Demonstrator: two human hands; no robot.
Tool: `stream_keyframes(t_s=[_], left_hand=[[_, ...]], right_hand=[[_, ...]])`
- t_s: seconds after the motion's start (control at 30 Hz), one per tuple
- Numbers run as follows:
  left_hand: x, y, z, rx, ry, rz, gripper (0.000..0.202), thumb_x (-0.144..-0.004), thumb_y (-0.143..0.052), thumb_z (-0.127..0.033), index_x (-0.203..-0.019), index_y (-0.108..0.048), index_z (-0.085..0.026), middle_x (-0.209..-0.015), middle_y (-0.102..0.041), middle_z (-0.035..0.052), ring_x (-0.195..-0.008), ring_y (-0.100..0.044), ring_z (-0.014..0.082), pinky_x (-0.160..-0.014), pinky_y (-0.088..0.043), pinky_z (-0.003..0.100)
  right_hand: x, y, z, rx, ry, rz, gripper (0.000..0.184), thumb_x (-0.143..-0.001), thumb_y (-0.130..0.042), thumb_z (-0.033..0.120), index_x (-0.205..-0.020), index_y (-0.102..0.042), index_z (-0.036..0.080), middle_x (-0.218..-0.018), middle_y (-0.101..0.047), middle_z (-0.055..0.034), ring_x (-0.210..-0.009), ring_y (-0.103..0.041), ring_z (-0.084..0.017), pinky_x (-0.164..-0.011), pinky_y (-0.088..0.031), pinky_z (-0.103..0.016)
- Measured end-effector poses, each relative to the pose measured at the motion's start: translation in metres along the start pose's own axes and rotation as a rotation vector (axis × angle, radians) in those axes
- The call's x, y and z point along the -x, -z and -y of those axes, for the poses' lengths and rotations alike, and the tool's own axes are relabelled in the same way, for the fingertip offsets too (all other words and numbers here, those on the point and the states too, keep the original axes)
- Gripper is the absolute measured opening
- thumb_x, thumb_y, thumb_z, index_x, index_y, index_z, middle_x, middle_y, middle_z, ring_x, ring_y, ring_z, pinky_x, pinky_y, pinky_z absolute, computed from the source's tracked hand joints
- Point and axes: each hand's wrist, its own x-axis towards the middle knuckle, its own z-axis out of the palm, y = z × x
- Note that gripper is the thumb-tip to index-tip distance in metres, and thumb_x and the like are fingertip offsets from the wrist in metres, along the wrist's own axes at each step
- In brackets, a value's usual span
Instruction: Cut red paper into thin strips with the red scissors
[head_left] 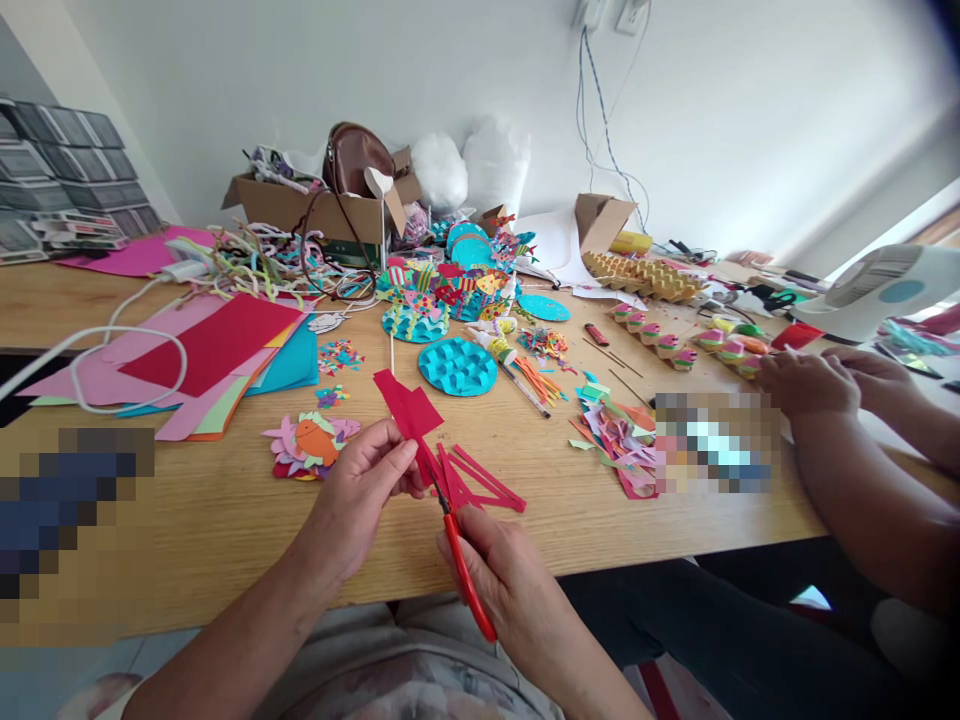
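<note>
Between the thumb and fingers of my left hand [373,480] is a piece of red paper [411,410], held up above the table. My right hand [501,565] grips red-handled scissors [466,575], and their blades reach the lower edge of the paper. Below and behind the blades lie several cut red paper strips [487,480]. Left of my left hand sits a small pile of paper fish cutouts [315,443], an orange one on top. A round blue base with wavy paper strips [457,367] lies just beyond the red paper.
Coloured paper sheets [217,345] and a white cable [184,370] lie at the left. Finished fish decorations [450,285] stand at the centre back, before a cardboard box [285,212]. Paper scraps [619,435] are on the right, near another person's hands [814,380].
</note>
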Motion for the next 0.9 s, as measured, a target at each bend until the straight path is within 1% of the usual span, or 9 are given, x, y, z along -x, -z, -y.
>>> stream_keyframes(t_s=[0.27,0.43,0.63,0.9], left_hand=[[-0.0011,0.0002,0.0004,0.004,0.006,0.017,0.01,-0.078,-0.055,-0.024,-0.069,-0.056,-0.018,-0.062,-0.055,-0.0049,-0.057,-0.051,0.0084,-0.056,-0.043,0.02],[-0.003,0.0033,0.0023,-0.065,-0.018,0.017,0.013,-0.079,-0.053,-0.024,-0.068,-0.055,-0.018,-0.06,-0.053,-0.0051,-0.056,-0.05,0.0079,-0.055,-0.042,0.019],[-0.0027,0.0055,0.0043,-0.123,-0.027,0.026,0.013,-0.081,-0.052,-0.025,-0.07,-0.054,-0.019,-0.058,-0.052,-0.0058,-0.056,-0.05,0.0078,-0.055,-0.042,0.019],[-0.0011,0.0036,0.001,-0.061,0.021,0.043,0.012,-0.08,-0.052,-0.024,-0.07,-0.054,-0.018,-0.059,-0.052,-0.0054,-0.055,-0.048,0.0073,-0.054,-0.041,0.018]], right_hand=[[-0.0011,-0.0016,-0.0045,0.029,0.021,-0.03,0.027,-0.09,-0.035,0.03,-0.065,-0.035,0.02,-0.058,-0.038,0.0045,-0.053,-0.034,-0.01,-0.049,-0.025,-0.022],[-0.0022,-0.003,-0.0074,0.034,-0.002,-0.031,0.029,-0.089,-0.035,0.032,-0.063,-0.033,0.02,-0.055,-0.036,0.0053,-0.05,-0.032,-0.009,-0.047,-0.023,-0.022],[-0.0029,-0.0037,-0.0081,0.025,-0.008,-0.034,0.029,-0.088,-0.037,0.032,-0.062,-0.035,0.02,-0.055,-0.038,0.0053,-0.05,-0.034,-0.009,-0.048,-0.023,-0.021],[-0.002,-0.0016,-0.0017,0.025,-0.026,-0.02,0.029,-0.089,-0.035,0.033,-0.064,-0.036,0.019,-0.057,-0.04,0.0048,-0.053,-0.035,-0.01,-0.049,-0.023,-0.023]])
